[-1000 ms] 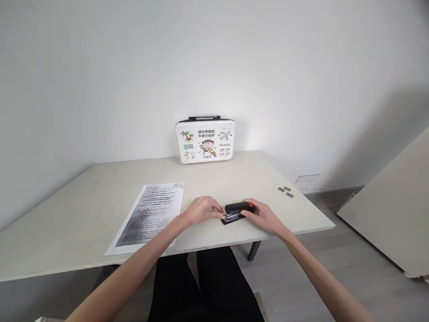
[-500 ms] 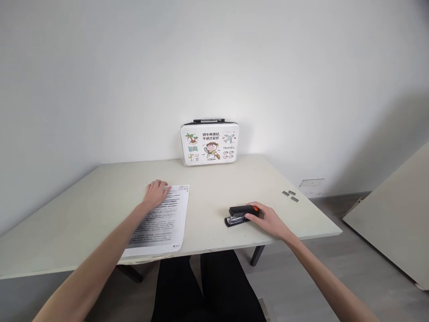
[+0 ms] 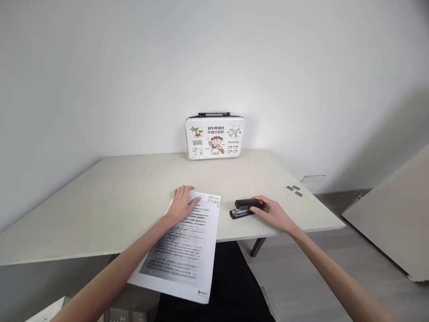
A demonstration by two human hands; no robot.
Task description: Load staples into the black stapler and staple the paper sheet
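Observation:
My left hand [image 3: 182, 205] grips a sheet of printed paper [image 3: 187, 255] near its upper left corner, thumb lying on top of the print. The sheet's lower part hangs over the front table edge, above my dark trousers. Whether there is more than one sheet, I cannot tell. To the right, my right hand [image 3: 272, 213] is closed around the back end of a black stapler [image 3: 246, 205] with an orange spot. The stapler rests on the table, its front end pointing left toward the paper, a small gap between them.
A white case [image 3: 215, 138] with cartoon prints and a black handle stands against the wall at the back of the pale table [image 3: 134, 188]. Several short staple strips [image 3: 295, 190] lie near the right table edge. A white panel [image 3: 395, 214] leans at the far right.
My left hand has slid the paper to the right and toward me, closer to the stapler and out over the table edge. My right hand keeps its hold; the view has shifted slightly.

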